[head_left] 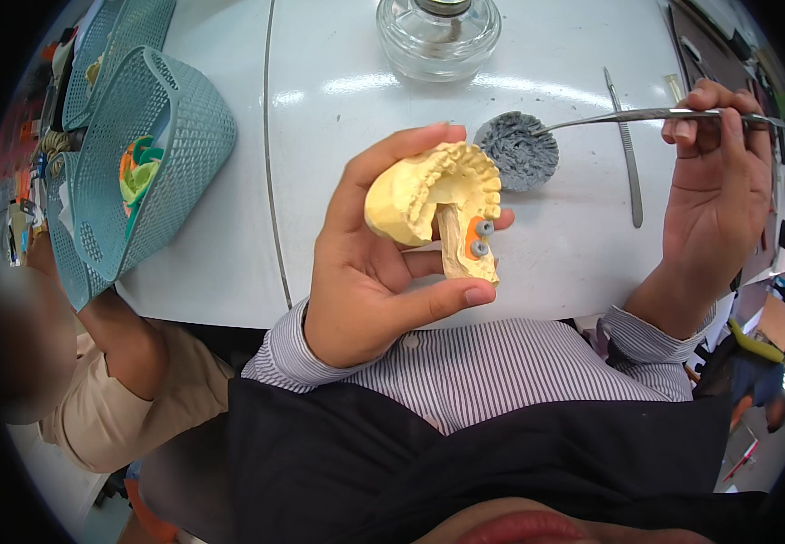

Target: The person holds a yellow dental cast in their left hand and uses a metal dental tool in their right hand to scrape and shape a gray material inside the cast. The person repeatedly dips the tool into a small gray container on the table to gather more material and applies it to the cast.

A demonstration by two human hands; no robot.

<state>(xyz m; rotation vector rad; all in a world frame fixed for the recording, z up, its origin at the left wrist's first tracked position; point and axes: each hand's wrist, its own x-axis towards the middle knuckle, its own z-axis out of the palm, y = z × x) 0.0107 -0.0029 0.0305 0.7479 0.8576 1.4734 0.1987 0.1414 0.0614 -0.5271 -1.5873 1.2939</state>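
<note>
My left hand (365,254) is closed round a yellow plaster dental model (401,195), its row of teeth turned up and to the right. On the model's right side, two small grey cylinders (482,238) stand in an orange patch, beside a tan strip across the gap. Between the fingers of my right hand (723,172) is a thin metal dental carving tool (633,116), held nearly level. Its fine tip points left and reaches the edge of a round grey block of wax-like material (519,152) with a rough, scraped top; whether they touch I cannot tell.
A clear glass spirit lamp (438,41) stands at the table's far side. Another slim metal instrument (626,150) lies right of the grey block. Blue-green mesh baskets (188,136) with coloured pieces stand at left, near a seated person's arm (125,340). A seam crosses the white table (338,118).
</note>
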